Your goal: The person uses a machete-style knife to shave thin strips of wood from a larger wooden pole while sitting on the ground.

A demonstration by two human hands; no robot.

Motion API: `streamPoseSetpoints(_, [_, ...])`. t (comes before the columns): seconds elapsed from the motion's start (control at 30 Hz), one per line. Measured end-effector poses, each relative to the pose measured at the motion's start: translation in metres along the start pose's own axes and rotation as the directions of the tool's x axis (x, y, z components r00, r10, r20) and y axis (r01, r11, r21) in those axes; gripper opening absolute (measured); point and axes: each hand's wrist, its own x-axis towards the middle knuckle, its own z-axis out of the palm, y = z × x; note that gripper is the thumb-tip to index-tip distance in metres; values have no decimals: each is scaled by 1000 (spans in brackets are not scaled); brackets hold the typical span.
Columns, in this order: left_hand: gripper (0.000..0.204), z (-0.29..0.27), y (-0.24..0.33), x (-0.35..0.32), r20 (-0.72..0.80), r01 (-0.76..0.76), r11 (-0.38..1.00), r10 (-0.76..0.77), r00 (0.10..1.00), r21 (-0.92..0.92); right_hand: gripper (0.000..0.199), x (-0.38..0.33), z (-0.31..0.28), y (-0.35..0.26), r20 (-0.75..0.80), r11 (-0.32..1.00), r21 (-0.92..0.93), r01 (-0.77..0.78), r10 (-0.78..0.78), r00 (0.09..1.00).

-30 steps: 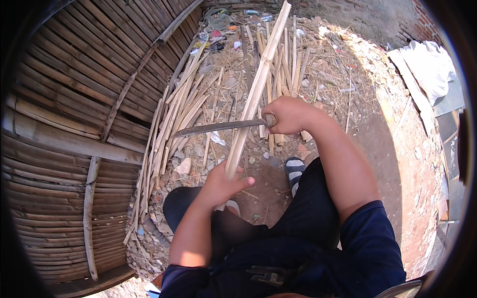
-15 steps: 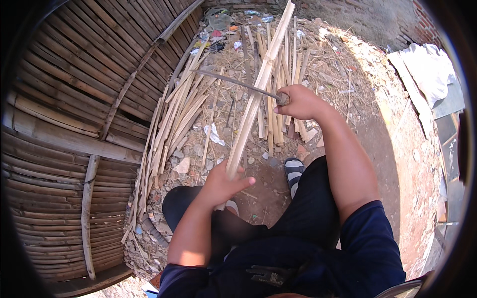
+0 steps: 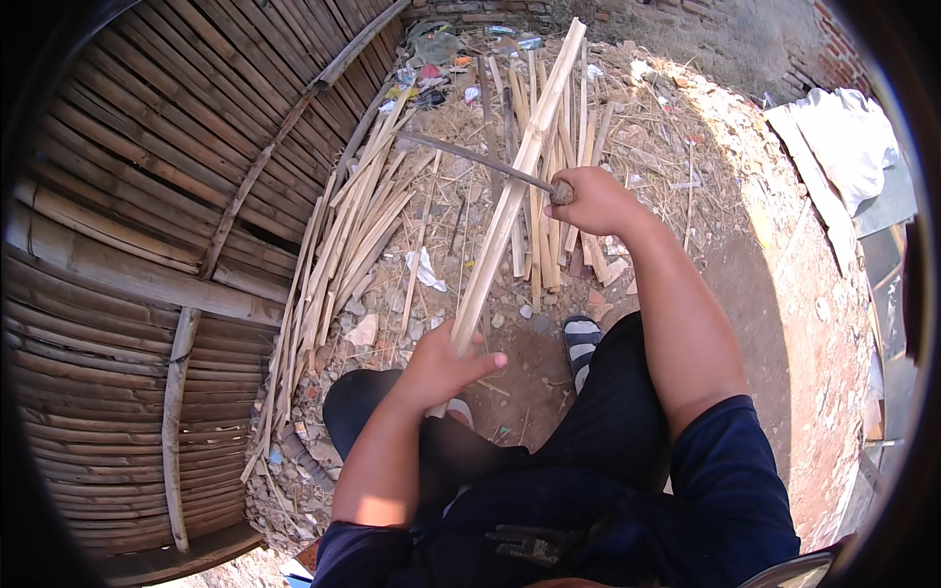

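Note:
A long split bamboo strip slants up and away from me, its pale hollow inner side showing. Wrapped around its near end is my left hand, with the thumb pointing right. My right hand grips the handle of a long, narrow-bladed knife. The dark blade lies across the bamboo near its middle and points to the left. Whether its edge bites into the strip I cannot tell.
Cut bamboo slats lean in a pile along the bamboo wall on my left. More slats lie ahead on the rubble-strewn ground. A brick wall stands at the back. White sacking lies at the far right.
The knife has shifted slightly to the right across the bamboo, and the strip's far end sits a little lower. My left hand keeps its hold.

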Motion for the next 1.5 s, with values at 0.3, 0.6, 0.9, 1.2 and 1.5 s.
streamPoseSetpoints(0.3, [63, 0, -1, -2, 7, 37, 999, -37, 999, 9, 39, -14, 11, -15, 90, 968, 4, 251, -250, 964])
streamPoseSetpoints(0.6, [58, 0, 2, -4, -12, 15, 1000, -15, 1000, 7, 39, -10, 12, -18, 155, 968, 77, 238, -247, 957])
streamPoseSetpoints(0.9, [61, -1, -4, -2, -14, 26, 1000, -26, 1000, 0, 61, -3, 0, -9, 185, 996, 40, 75, -81, 979])
streamPoseSetpoints(1.2, [52, 2, -1, -3, -19, 6, 1000, -6, 1000, -10, 41, -4, 12, -3, 82, 981, 60, 186, -190, 978])
streamPoseSetpoints(1.5, [59, 1, -2, 0, -7, -3, 999, 3, 1000, 34, 55, -5, -1, -8, 39, 999, -32, 32, -31, 999])
